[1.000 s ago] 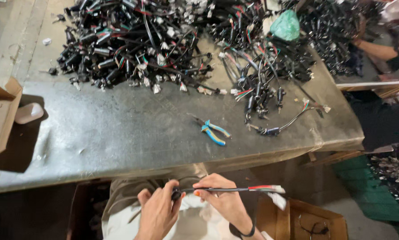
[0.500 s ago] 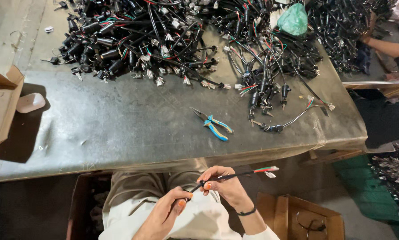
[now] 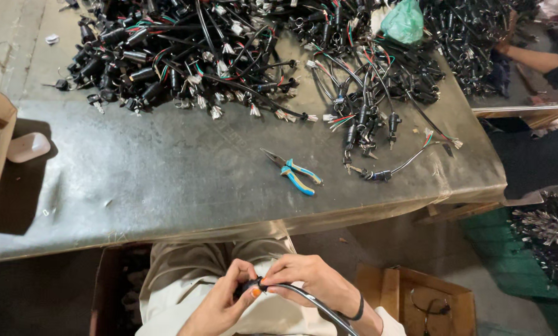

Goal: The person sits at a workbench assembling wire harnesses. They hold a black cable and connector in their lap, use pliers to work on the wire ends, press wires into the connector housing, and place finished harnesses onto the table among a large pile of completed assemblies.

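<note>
Both hands' fingers pinch a black cable [image 3: 310,302] below the table edge [image 3: 229,233]; pliers [image 3: 294,174] lie apart.

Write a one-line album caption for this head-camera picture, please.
Both hands, left hand and right hand, grip a black cable over the lap, below a metal table with pliers.

Single head-worn view, steeply downward from above the lap, close, facing forward across the metal table [image 3: 167,186].
</note>
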Available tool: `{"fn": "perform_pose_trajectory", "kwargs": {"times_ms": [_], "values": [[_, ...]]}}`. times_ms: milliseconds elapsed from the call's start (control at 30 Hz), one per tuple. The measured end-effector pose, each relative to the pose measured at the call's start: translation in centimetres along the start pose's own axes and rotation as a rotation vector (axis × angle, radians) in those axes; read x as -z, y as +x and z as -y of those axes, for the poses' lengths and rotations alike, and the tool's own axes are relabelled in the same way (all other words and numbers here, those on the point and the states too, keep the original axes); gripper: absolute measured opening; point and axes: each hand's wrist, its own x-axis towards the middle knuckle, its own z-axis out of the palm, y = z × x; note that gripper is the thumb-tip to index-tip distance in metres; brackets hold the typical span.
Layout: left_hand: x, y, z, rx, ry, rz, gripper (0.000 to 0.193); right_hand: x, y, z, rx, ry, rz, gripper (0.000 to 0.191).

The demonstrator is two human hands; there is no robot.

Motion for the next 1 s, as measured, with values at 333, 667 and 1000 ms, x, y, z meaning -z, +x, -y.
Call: {"fn": "perform_pose_trajectory", "kwargs": {"times_ms": [333,667,1000], "values": [[1.1,-0.2,-3.3,-0.061,0.277,0.005,0.027,-1.7,-0.1,-1.4,0.014,0.041,-0.139,0.021],[1.2,-0.4,-0.9,-0.078,0.116,0.099,0.024,-1.1,-0.1,1.2,0.075,-0.078,0.083,0.018],[-0.6,0.7,0.5,-0.133,-0.087,-0.067,0.023,-4.1,0.7,-4.9,0.119,0.35,-0.268,0.021]]}}
